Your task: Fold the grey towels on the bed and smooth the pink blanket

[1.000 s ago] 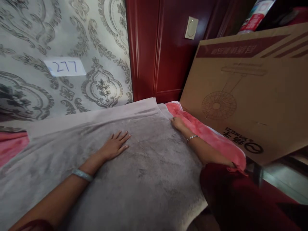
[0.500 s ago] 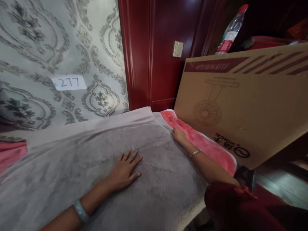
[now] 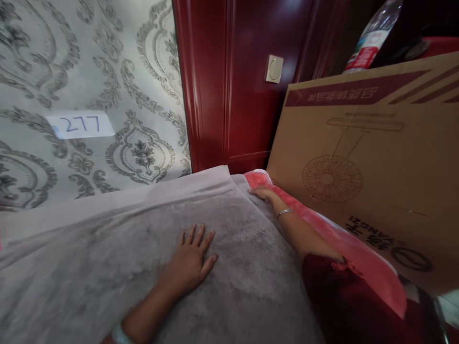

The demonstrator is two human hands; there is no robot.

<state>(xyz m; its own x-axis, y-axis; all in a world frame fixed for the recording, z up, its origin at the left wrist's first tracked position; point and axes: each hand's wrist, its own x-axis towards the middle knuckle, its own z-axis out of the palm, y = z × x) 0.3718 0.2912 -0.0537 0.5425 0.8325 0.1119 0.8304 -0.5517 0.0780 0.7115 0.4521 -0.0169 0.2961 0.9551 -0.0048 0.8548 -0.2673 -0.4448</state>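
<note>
L hand [image 3: 190, 263]: flat, fingers spread, palm on grey blanket [image 3: 107, 267], centre-near | R hand [image 3: 263, 193]: open, resting at blanket's far-right edge by pink blanket [image 3: 358, 253] | cardboard box [image 3: 376, 157] right, touching pink | wall label [image 3: 81, 125] far left

Forearms bare both sides. At wrist of left hand [image 3: 191, 260]: pale jade-green bangle [image 3: 120, 335], partly cut by lower frame edge. At wrist of right hand [image 3: 263, 193]: thin silver bracelet [image 3: 285, 211]. Right upper arm in dark red sleeve [image 3: 344, 296], small gathered trim at cuff.
</note>
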